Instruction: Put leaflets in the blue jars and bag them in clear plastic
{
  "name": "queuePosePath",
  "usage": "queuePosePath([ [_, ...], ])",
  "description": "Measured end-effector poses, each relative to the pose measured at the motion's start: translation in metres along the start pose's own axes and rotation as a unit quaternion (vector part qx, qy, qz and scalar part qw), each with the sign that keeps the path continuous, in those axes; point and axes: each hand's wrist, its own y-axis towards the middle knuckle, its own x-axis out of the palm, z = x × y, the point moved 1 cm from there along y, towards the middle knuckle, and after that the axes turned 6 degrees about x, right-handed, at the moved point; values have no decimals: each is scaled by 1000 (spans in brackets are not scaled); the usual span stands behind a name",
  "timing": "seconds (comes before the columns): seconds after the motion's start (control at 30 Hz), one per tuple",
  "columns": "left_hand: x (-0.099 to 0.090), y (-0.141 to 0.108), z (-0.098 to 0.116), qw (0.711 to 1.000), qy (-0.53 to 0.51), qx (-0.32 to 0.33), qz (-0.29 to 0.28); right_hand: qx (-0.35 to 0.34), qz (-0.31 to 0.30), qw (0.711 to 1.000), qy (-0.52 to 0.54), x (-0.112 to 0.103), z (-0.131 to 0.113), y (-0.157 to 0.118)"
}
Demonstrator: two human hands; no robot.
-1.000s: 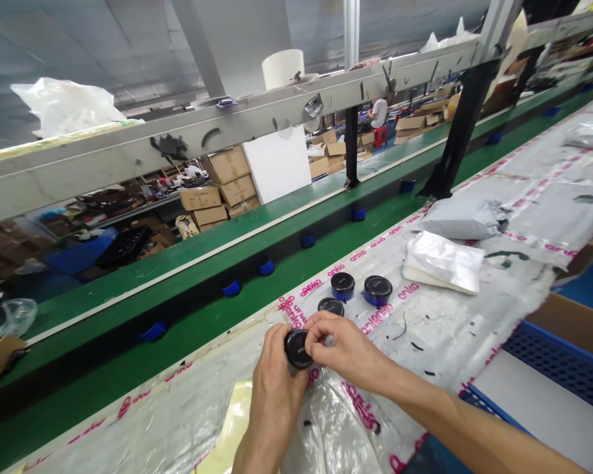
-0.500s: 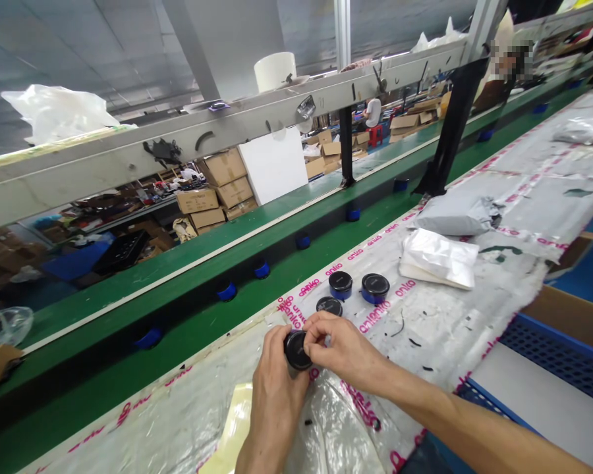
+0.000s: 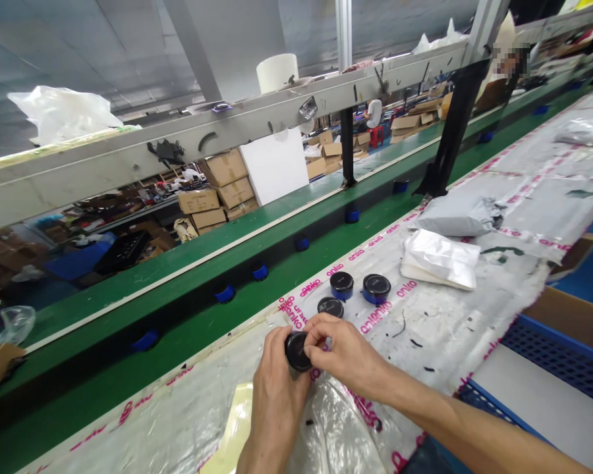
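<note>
Black-lidded jar [image 3: 297,351] held firm between my hands: left hand [image 3: 277,398] curls its fingers around the side, right hand [image 3: 344,350] pinches the top edge, so neither alone bears it.

We read pink "anko" printed over & over on the clear plastic sheet [image 3: 425,342] covering the bench [image 3: 277,283], esp. along its far edge, approx. the same print each time. Black jar lids [image 3: 376,285] have tiny print, too small for us; likewise marks on cardboard cartons [image 3: 226,168] in the bg.
</note>
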Motion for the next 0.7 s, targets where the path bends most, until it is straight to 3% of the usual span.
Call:
queuePosePath([
  [0.3, 1, -2, 0, 1000, -7, 2, 14, 10, 2, 1000, 26, 1, 5, 0],
  [0.5, 0, -5, -2, 1000, -18, -5, 24, 87, 3, 994, 64, -2, 4, 1],
  [0.7, -1, -2, -3, 998, -40, -47, 16, 97, 11, 992, 77, -1, 4, -1],
])
